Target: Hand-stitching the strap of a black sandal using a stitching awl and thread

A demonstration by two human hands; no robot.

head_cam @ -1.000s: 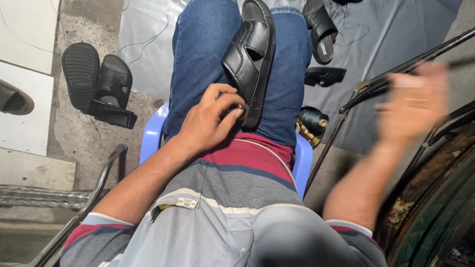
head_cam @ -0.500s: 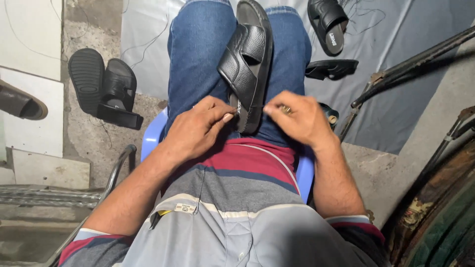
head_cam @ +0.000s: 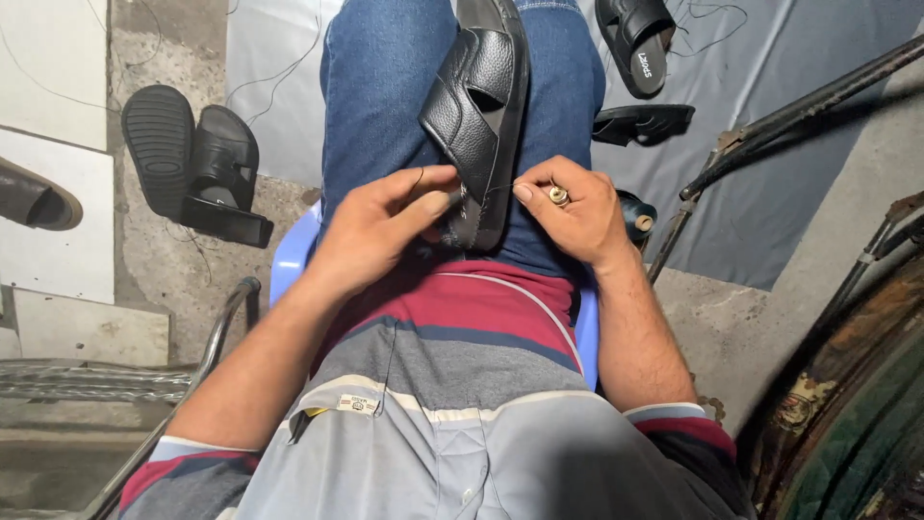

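Resting lengthwise on the blue-jeaned lap (head_cam: pixel 385 87), the black leather slide sandal (head_cam: pixel 478 106) has its near end between both hands. The left hand (head_cam: pixel 380 231) pinches that end; the right hand (head_cam: pixel 573 212) pinches a thin thread (head_cam: pixel 496 187) just beside it.

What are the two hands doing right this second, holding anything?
Left hand: closed, fingertips pinching the heel end of the black sandal on the lap.
Right hand: closed, pinching a thin thread at the sandal's edge.
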